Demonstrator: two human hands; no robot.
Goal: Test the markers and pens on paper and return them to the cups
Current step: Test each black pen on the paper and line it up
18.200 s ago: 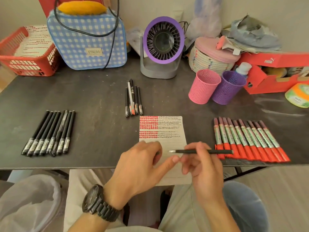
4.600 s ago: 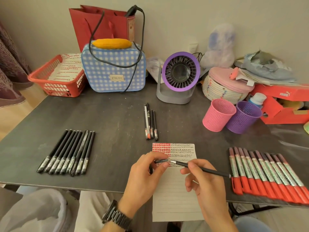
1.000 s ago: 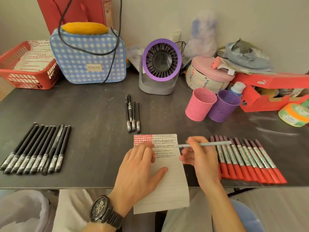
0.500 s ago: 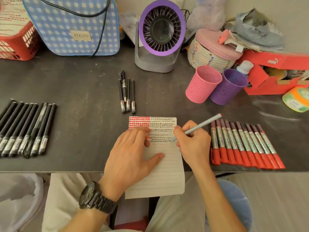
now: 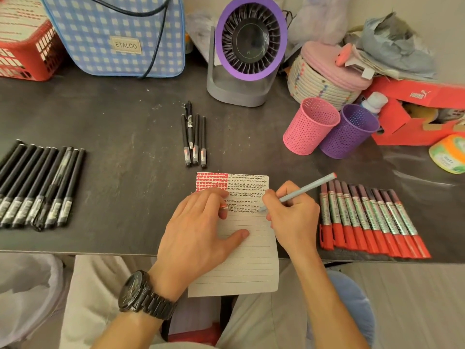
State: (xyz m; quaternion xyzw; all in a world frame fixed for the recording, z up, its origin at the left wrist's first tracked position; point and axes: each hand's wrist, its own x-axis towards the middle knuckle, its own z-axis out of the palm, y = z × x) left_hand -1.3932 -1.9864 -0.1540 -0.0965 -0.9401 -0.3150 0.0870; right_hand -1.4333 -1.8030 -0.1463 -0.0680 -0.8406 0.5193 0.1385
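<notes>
- Right hand (image 5: pixel 293 217) grips a pale blue pen (image 5: pixel 305 188), fingers curled round the barrel and its tip down on the paper (image 5: pixel 247 250).
- The tip sits at the end of the lowest scribbled row, and the pen's red-tipped back end tilts up and to the right.
- Left hand (image 5: pixel 198 233) lies flat on the paper, fingers nearly straight and thumb spread, pressing the sheet down.
- A small reddish bit (image 5: pixel 224 207) pokes out at the left fingertips; I can't tell whether it is pinched.
- The paper overhangs the near edge of the table (image 5: pixel 113 122), with red marks top left and dark scribbles alongside.
- Red markers (image 5: pixel 370 217) lie in a tight row just right of the writing hand.
- Black pens (image 5: pixel 37 185) are lined up far left, and four more pens (image 5: pixel 193 139) lie just beyond the paper.
- The pink cup (image 5: pixel 310 125) and purple cup (image 5: pixel 348 131) stand touching, back right, near the fan (image 5: pixel 249 46).
</notes>
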